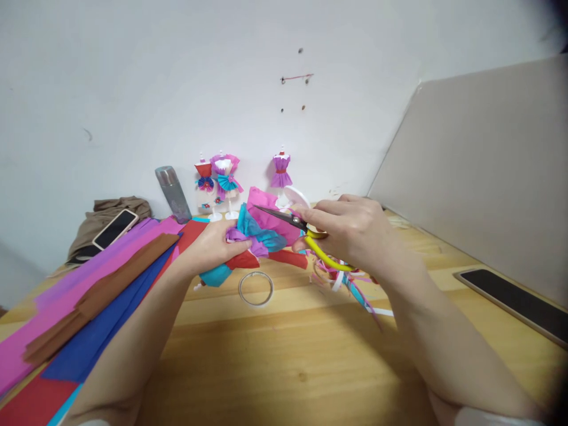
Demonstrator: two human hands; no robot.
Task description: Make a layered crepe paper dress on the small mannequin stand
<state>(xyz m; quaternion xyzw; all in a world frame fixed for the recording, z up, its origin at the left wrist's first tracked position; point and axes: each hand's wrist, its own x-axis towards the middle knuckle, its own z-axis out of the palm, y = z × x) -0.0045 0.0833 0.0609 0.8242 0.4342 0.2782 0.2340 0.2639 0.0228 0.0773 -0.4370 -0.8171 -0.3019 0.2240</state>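
Note:
My left hand (217, 247) is closed around a small mannequin's paper dress (261, 234), a crumpled mix of pink, teal, purple and red crepe paper. The mannequin lies tipped sideways, its round white base (296, 195) towards the upper right and its neck end towards the lower left. In my right hand (346, 222) is a pair of scissors (288, 218) with yellow handles and dark blades. The blades lie over the pink paper and point left; whether they touch it I cannot tell. A roll of tape (256, 289) rests on the table just below the dress.
Folded crepe paper strips (106, 290) cover the left side. Behind stand dressed mannequins (225, 177), another in purple (281, 168), and a bottle (173, 192). A phone (116, 229) lies on brown cloth (95, 222). Paper scraps (350, 287) and a second phone (515, 302) are right.

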